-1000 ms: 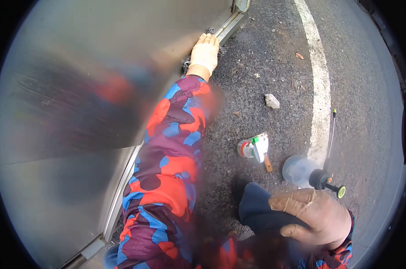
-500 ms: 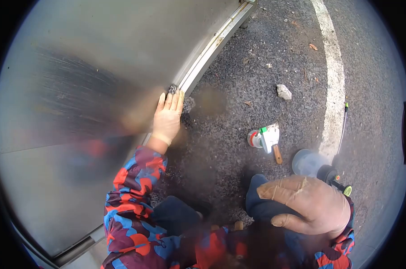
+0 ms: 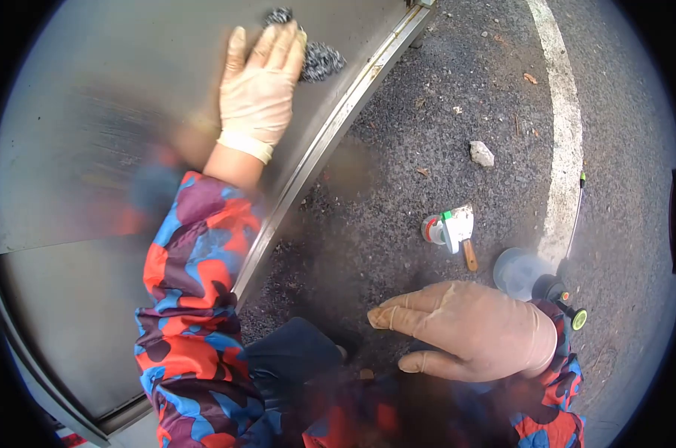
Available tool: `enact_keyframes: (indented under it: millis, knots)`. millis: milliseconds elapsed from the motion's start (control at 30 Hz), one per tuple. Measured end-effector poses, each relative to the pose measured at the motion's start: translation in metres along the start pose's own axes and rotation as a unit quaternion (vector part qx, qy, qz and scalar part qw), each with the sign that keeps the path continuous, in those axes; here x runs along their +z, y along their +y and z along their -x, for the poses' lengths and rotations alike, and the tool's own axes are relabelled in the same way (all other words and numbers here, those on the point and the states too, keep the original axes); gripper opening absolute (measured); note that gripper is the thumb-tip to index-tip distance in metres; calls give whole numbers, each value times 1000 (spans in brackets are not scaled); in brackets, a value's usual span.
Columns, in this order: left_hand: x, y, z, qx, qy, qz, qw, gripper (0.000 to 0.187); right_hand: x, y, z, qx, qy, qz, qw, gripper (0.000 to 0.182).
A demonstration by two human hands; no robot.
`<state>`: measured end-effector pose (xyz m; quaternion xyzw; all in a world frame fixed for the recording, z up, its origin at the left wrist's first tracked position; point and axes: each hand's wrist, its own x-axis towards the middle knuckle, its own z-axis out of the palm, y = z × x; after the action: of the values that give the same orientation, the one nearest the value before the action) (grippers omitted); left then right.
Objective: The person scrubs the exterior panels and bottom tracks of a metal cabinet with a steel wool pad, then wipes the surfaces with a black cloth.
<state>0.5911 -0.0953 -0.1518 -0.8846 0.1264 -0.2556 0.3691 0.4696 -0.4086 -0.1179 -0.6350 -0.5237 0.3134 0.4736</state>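
My left hand (image 3: 259, 86), in a pale thin glove, lies over a grey wire scouring pad (image 3: 321, 63) and presses it against the upper part of a metal panel (image 3: 159, 45). The pad sticks out beyond the fingertips and along the hand's right side. My right hand (image 3: 469, 328), gloved too, hangs above my legs at the lower right, thumb and fingers apart, with nothing in it. Dark scuffed streaks (image 3: 114, 142) mark the panel to the left of my left hand.
On the asphalt (image 3: 398, 164) are a scraper with a wooden handle (image 3: 469, 255), a white spray bottle (image 3: 433, 229), a clear pump sprayer (image 3: 519, 272) and a stone (image 3: 481, 154). A metal ledge (image 3: 330, 138) edges the panel. A white line (image 3: 566, 134) runs at the right.
My left hand has moved up and onto the panel from its lower edge, with the scouring pad under it. My right hand has shifted a little to the left.
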Motion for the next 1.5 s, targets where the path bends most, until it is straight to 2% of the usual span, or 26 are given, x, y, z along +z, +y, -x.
enact_keyframes:
  millis: [67,133,167,200,233,300,367,433,500,567,667,733,767,800,833,867,900,1000,1067,1167,1233,1333,1367,1467,1500]
  knots:
    - [-48,-30,-23,-63,5,-57,996,59,3,11,-4,-13,7,-20,1000,47]
    - [-61,-42,-36,-65,172,18,983,53,4,19,-8,-51,15,-43,998,47]
    - [-54,-31,-32,-68,164,17,984,51,3,21,-9,-51,13,-47,998,47]
    - [-34,-23,-22,-67,23,-61,996,63,0,21,-11,-27,-7,-40,999,47]
    - [-16,-2,-9,-31,-13,-62,997,63,-4,22,-13,-4,-25,-30,999,47]
    - [49,46,29,63,-82,37,994,55,-5,24,-9,-5,-10,-31,999,47]
    - [101,90,68,105,-119,137,978,53,-5,24,-4,-8,11,-29,999,47]
    - [94,100,73,105,-146,127,975,53,-4,22,2,-1,10,-23,1000,47]
    - [85,84,66,105,-154,119,975,53,-2,22,2,-20,13,-25,999,47]
    - [57,52,27,109,-122,75,984,55,-3,24,-2,-37,26,-23,999,47]
    - [-6,-7,-54,52,-1,-55,997,57,-1,23,-11,-63,35,-42,996,46]
    - [-71,-34,-100,-26,-72,-103,992,56,-2,24,-14,-51,-5,-50,997,46]
    - [-57,-43,-103,-12,69,-55,996,54,1,28,-14,-50,-3,-55,997,46]
    - [-52,-52,-109,0,210,-8,978,52,2,32,-13,-71,13,-63,995,46]
    - [-46,-45,-99,4,158,18,987,56,3,35,-14,-94,31,-69,993,47]
    - [-39,-28,-91,-24,-74,-66,995,57,3,34,-13,-95,32,-68,993,47]
    - [-14,-11,-67,31,6,-66,997,59,1,32,-11,-79,27,-60,995,47]
    - [53,54,18,98,-117,38,988,58,2,33,-2,-70,30,-52,996,47]
    - [76,80,71,130,-191,58,971,57,4,32,5,-76,44,-49,995,47]
    - [70,65,60,140,-227,91,959,59,0,31,8,-91,57,-41,993,47]
    - [42,39,-5,110,-130,38,985,64,0,33,5,-81,38,-40,995,48]
    - [6,8,-110,45,16,-20,999,58,3,36,2,-85,37,-45,995,48]
    - [3,6,-124,39,24,-41,998,60,4,37,1,-84,39,-49,995,48]
    - [27,26,-96,62,-15,-26,998,61,0,36,3,-82,51,-51,994,47]
    - [38,41,-68,88,-73,-16,993,60,-1,36,4,-73,49,-48,995,48]
